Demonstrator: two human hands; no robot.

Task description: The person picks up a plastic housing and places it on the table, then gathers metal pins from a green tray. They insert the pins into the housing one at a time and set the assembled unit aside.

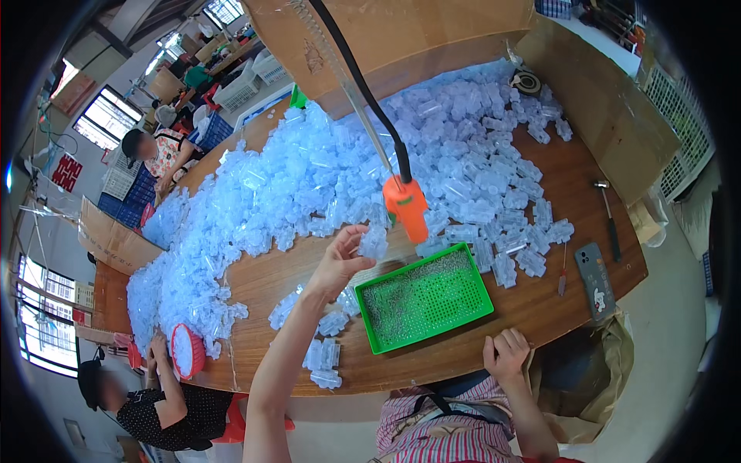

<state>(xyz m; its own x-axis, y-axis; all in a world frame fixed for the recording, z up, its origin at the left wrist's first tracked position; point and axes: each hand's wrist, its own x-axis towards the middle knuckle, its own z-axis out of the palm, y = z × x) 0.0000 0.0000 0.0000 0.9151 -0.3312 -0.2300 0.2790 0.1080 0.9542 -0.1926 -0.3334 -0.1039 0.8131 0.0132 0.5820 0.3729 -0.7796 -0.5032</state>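
Observation:
My left hand (340,264) is raised over the table, its fingers pinching a clear plastic part (373,241). Just right of that part hangs an orange power screwdriver (407,208) on a black cord and a spring. Below it lies a green perforated tray (475,309) with many tiny metal pieces (390,309), probably screws, heaped mostly along its left and far sides. My right hand (507,353) rests at the table's front edge, right of the tray, with curled fingers; whether something small is inside is hidden. Several clear plastic parts (322,355) lie left of the tray, beside my left forearm.
A large pile of clear plastic parts (278,177) covers the far and left table (262,309). At right lie a phone (593,282), a hammer (610,224), a thin screwdriver (563,274) and a tape roll (526,82). Two people work at left, one by a red basket (198,351).

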